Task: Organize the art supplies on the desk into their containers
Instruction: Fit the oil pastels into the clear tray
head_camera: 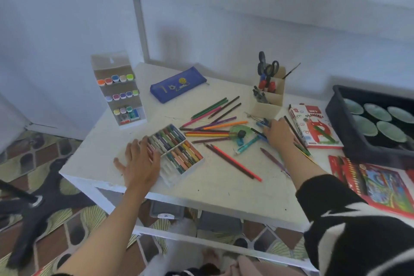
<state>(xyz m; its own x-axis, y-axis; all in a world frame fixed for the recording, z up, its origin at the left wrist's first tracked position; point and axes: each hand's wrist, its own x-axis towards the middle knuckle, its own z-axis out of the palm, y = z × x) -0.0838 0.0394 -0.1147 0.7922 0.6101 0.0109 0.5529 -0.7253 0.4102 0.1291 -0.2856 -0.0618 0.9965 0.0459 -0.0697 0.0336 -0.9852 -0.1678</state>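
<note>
White counter [224, 197] carries an open pastel tray [179, 150], with loose coloured pencils [208, 134] scattered just right of it. Left hand [139, 159] lies flat-fingered on the tray's left end; right hand [279, 133], farther right of the tray, reaches among pencils, its grip unclear.

The desk [224, 188] was white, strewn with pencils [226, 125] in pink, orange, green, purple and brown, behind them a blue pencil case [178, 84] with a yellow emblem. The pastel box [313, 127] showed a red creature on white. The sleeve [331, 195] was black with jagged white marks.
</note>
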